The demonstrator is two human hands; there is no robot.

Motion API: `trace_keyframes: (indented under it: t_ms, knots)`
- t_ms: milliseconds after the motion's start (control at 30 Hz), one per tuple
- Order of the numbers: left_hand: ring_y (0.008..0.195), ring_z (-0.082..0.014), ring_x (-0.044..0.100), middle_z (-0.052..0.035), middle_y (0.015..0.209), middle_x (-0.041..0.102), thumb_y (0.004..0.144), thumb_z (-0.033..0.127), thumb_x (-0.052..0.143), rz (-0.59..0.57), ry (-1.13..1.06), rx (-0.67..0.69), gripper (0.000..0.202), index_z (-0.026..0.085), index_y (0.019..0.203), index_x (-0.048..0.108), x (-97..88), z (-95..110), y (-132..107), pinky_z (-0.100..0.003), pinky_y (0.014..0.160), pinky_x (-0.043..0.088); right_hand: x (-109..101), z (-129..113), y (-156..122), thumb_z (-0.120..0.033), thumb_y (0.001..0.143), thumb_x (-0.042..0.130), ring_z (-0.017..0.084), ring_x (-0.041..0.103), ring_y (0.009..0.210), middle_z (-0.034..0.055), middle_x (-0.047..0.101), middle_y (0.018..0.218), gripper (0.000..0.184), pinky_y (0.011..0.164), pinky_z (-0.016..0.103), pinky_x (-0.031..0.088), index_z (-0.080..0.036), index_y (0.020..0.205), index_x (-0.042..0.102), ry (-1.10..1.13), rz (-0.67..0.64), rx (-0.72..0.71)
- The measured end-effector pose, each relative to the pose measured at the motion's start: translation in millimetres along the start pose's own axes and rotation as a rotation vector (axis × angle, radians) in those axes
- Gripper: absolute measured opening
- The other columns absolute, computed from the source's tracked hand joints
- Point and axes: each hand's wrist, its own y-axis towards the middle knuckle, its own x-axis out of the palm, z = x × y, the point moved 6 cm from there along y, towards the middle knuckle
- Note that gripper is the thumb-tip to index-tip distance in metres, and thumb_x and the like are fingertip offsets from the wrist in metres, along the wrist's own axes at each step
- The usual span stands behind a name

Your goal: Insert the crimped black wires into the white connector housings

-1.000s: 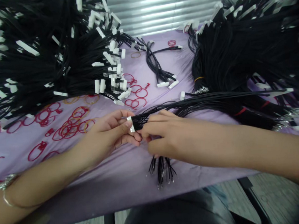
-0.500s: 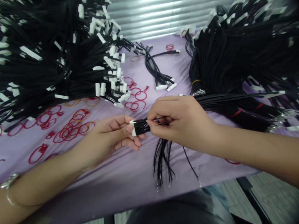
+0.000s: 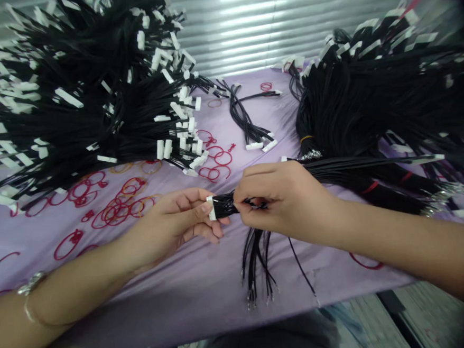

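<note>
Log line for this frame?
left hand: holds white connector | right hand: pinches its black wires | wire ends: on purple cloth | around: wire-harness piles

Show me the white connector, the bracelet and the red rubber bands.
white connector (image 3: 211, 208): head view, plastic body.
bracelet (image 3: 31, 285): head view, band over wrist.
red rubber bands (image 3: 113, 211): head view, middle loops.

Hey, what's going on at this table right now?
A person works with both hands over a purple cloth. The left hand grips a white connector, and the right hand pinches the black wires running out of it. Their free ends trail toward the near table edge. A left pile and a right pile of similar wires flank the hands, and red rubber bands are scattered on the cloth.
</note>
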Motion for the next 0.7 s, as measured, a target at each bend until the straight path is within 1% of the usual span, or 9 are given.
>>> trace_keyframes:
  t_ms: [133,267,467,600,700]
  knots:
    - [0.063,-0.0116,0.066,-0.0063,0.07,0.069,0.085,0.019,0.065,0.006,0.031,-0.001,0.011,0.009,0.084,0.064,1.5,1.5,-0.8,-0.019,0.06,0.057,0.8,-0.3,1.0,-0.005,0.072,0.056,0.003,0.044,0.055,-0.0028,0.053,0.06,0.013,0.052,0.014,0.032,-0.012,0.062,0.061,0.026,-0.029,-0.007]
    - [0.064,-0.0116,0.066,-0.0065,0.071,0.069,0.084,0.019,0.065,0.021,0.017,-0.003,0.01,0.009,0.084,0.064,0.2,1.8,-1.7,-0.019,0.06,0.057,0.3,0.4,1.4,-0.004,0.07,0.057,0.003,0.043,0.055,-0.0032,0.052,0.059,0.012,0.052,0.014,0.031,-0.011,0.06,0.061,0.028,-0.042,0.004]
    - [0.064,-0.0113,0.066,-0.0066,0.072,0.069,0.084,0.018,0.065,0.014,0.014,-0.002,0.009,0.009,0.085,0.064,-1.4,1.3,-0.8,-0.018,0.06,0.057,1.1,2.4,1.9,-0.006,0.071,0.059,0.003,0.044,0.055,-0.0024,0.054,0.06,0.011,0.053,0.014,0.031,-0.011,0.062,0.063,0.035,-0.023,0.025]
    - [0.063,-0.0111,0.066,-0.0067,0.072,0.07,0.084,0.019,0.065,0.01,0.028,0.0,0.009,0.009,0.086,0.064,-0.6,1.6,-1.0,-0.019,0.061,0.057,-0.1,5.2,2.3,-0.005,0.071,0.058,0.003,0.045,0.056,-0.0019,0.056,0.059,0.012,0.054,0.014,0.033,-0.011,0.062,0.062,0.034,0.02,0.058]
    - [0.064,-0.0114,0.066,-0.0061,0.073,0.069,0.083,0.02,0.067,0.019,0.047,0.009,0.011,0.009,0.086,0.064,-1.2,1.4,-1.3,-0.019,0.06,0.056,4.7,6.6,-0.2,-0.004,0.071,0.057,0.003,0.046,0.056,-0.0021,0.056,0.06,0.012,0.054,0.014,0.033,-0.011,0.062,0.063,0.051,0.038,0.056]
